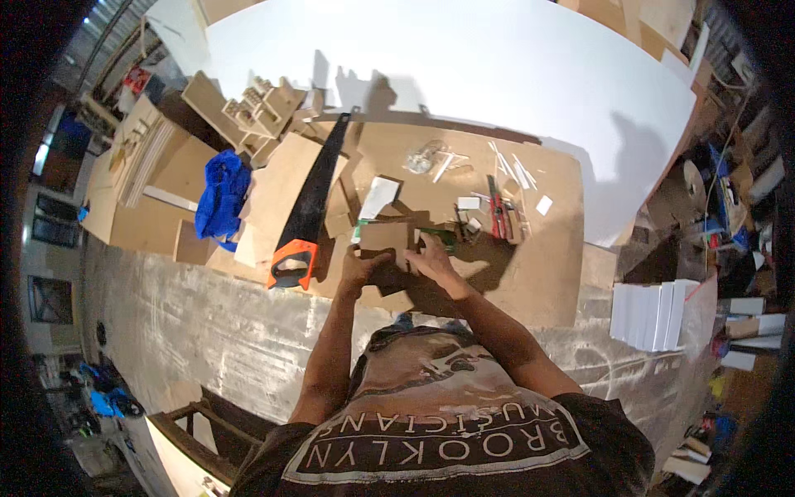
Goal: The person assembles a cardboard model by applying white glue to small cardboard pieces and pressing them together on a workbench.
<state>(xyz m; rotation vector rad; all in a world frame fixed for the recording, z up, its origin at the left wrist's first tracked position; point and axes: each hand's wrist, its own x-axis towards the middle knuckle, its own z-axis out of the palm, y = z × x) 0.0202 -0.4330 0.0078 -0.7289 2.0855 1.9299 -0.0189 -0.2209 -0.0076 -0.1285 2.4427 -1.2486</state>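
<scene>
Between my hands is a small brown board or box-like piece (386, 237), held over the near part of a tan worktable (546, 273). My left hand (361, 267) closes on its left side, and my right hand (431, 260) grips the right edge with fingers and thumb. Green bits (448, 238) show beside the piece; what they are I cannot make out. A white rectangular piece (380, 197) lies just beyond it. To the left rests a handsaw (313, 195) with an orange and black handle. Red-handled pliers or cutters (499, 214) lie to the right among small white blocks.
Thin white strips (515, 170) and a clear plastic bag (425, 157) lie farther back on the table. At left are a crumpled blue cloth or bag (222, 195) and wooden pieces (263, 112). A large white panel (497, 66) spans the back. White boards (652, 315) stand at right.
</scene>
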